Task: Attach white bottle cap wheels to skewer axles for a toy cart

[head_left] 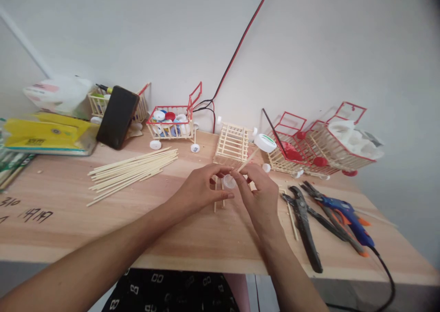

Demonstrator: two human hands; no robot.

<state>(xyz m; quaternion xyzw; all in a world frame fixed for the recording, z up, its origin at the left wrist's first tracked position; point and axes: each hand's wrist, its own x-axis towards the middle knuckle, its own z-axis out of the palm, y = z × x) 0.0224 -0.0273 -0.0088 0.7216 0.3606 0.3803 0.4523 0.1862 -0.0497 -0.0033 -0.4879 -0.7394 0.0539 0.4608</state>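
Observation:
A thin wooden stick (248, 159) slants up from between my hands, with a white bottle cap (265, 143) on its far end. My right hand (260, 196) pinches the stick near its lower end between thumb and fingers. A small translucent bottle cap (228, 181) is at that lower end. My left hand (201, 187) curls its fingers and thumb around this cap from the left. Whether the stick touches the cap is hidden by my fingers. Just beyond stands a slatted stick frame (233, 143) with white caps at its corners.
Loose sticks (134, 172) lie at left, near a phone (118, 117) and a yellow packet (48, 135). A small cart of caps (172, 121) and red-trimmed carts (343, 142) line the wall. Pliers (304, 229) and a corded blue glue gun (350, 218) lie at right.

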